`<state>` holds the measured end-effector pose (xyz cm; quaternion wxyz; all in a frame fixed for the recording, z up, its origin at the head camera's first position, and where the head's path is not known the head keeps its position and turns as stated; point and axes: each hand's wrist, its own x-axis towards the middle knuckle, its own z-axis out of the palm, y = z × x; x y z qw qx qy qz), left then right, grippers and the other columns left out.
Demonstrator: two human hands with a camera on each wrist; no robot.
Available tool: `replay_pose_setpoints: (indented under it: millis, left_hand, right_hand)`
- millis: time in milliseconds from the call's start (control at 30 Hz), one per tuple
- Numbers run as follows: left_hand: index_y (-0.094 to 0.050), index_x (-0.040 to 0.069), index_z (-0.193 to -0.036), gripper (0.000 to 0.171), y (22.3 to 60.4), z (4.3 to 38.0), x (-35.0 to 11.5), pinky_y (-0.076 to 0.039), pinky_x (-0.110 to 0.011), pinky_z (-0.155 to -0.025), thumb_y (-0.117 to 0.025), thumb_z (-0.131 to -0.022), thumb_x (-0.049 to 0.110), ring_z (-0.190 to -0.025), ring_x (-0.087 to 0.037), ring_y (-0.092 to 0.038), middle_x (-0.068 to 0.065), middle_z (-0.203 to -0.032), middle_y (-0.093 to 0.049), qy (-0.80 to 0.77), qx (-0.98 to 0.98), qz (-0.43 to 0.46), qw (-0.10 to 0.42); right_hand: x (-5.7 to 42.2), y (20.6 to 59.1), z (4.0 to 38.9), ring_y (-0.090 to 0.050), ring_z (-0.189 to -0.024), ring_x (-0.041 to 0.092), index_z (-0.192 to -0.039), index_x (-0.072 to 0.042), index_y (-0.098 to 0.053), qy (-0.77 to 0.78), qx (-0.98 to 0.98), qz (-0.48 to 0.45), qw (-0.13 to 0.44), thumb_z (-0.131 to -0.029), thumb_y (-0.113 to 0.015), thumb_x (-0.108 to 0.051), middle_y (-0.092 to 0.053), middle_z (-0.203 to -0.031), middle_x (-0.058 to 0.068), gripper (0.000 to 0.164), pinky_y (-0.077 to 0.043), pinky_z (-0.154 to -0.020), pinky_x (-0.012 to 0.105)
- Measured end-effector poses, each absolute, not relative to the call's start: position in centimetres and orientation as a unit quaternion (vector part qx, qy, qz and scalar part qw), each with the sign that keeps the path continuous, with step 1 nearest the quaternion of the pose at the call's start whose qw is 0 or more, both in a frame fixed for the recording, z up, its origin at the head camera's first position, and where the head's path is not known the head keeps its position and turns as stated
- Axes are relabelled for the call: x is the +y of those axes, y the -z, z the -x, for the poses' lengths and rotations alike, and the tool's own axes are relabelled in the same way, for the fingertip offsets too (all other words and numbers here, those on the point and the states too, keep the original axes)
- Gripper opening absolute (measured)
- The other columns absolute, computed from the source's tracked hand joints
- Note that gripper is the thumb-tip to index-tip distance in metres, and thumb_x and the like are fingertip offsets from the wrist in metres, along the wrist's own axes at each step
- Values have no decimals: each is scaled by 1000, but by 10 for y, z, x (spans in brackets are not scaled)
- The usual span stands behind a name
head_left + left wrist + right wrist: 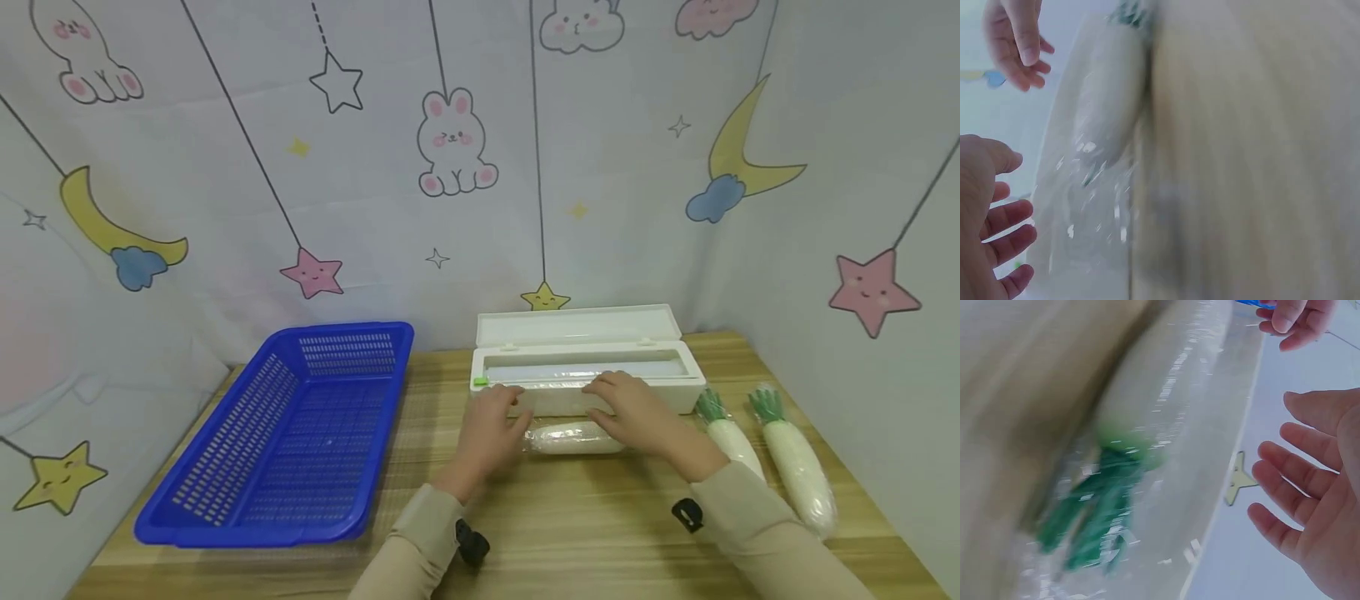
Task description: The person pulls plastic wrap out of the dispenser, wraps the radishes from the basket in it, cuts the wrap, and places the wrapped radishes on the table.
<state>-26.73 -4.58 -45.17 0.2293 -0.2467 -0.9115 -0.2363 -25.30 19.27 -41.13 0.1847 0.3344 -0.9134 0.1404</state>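
A white radish (576, 438) in clear film lies crosswise on the table, in front of a white cling film dispenser (555, 403) whose lid stands raised. In the left wrist view, loose film trails past the radish's (1110, 94) tip. Green leaves (1100, 506) show at its other end in the right wrist view. My left hand (489, 429) hovers by the radish's left end and the dispenser's front, fingers spread and slightly bent. Above the radish's right end is my right hand (641, 417), its fingers apart and relaxed. Neither hand holds anything.
Two more film-wrapped white radishes with green tops, one nearer (733, 446) and one outer (798, 471), lie at the right of the table. A blue plastic basket (367, 467) stands on the left. Behind the table hangs a patterned cloth (375, 208).
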Motion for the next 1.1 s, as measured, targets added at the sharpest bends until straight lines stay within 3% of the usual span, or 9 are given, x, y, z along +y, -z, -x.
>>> replay_pose_setpoints:
  millis: [133, 367, 600, 767, 1100]
  left_hand:
    - [-64, 3, -113, 32, 443, 273, -62, -45, -46, -83, -69, -87, 20, -91, -27, -60, -10, -97, -65, 292, -902, 185, 259]
    - [-60, 3, -122, 42, 442, 285, -77, -35, -53, -95, -70, -87, 24, -112, -34, -47, -16, -119, -53, 352, -904, 116, 215]
    - [-53, 3, -131, 52, 453, 298, -90, -27, -60, -101, -69, -88, 27, -125, -39, -39, -18, -133, -45, 411, -888, 142, 152]
    - [-53, -1, -130, 48, 461, 305, -96, -31, -62, -102, -66, -91, 23, -128, -42, -37, -22, -136, -43, 459, -865, 165, 117]
    - [-61, -3, -122, 36, 468, 314, -98, -36, -61, -99, -65, -90, 13, -123, -42, -44, -23, -129, -49, 443, -864, 191, 145]
  right_hand:
    - [175, 392, 264, -64, -95, 31, -104, 3, -67, -143, -907, -343, 195, -86, -70, -11, -68, -100, 14, 23, -52, -82, 44]
    - [139, 370, 287, -64, -92, 27, -108, 2, -68, -199, -909, -340, 136, -91, -64, -12, -69, -99, 12, 22, -51, -83, 43]
    - [102, 382, 309, -63, -86, 21, -108, 3, -68, -275, -899, -334, 74, -92, -62, -12, -69, -95, 10, 23, -52, -76, 34]
    - [82, 401, 316, -62, -85, 19, -109, 1, -69, -308, -898, -309, 52, -92, -62, -14, -70, -96, 10, 23, -51, -74, 30]
    - [59, 416, 321, -61, -82, 18, -99, -8, -75, -341, -908, -236, 62, -89, -68, -26, -70, -90, 4, 22, -48, -69, 31]
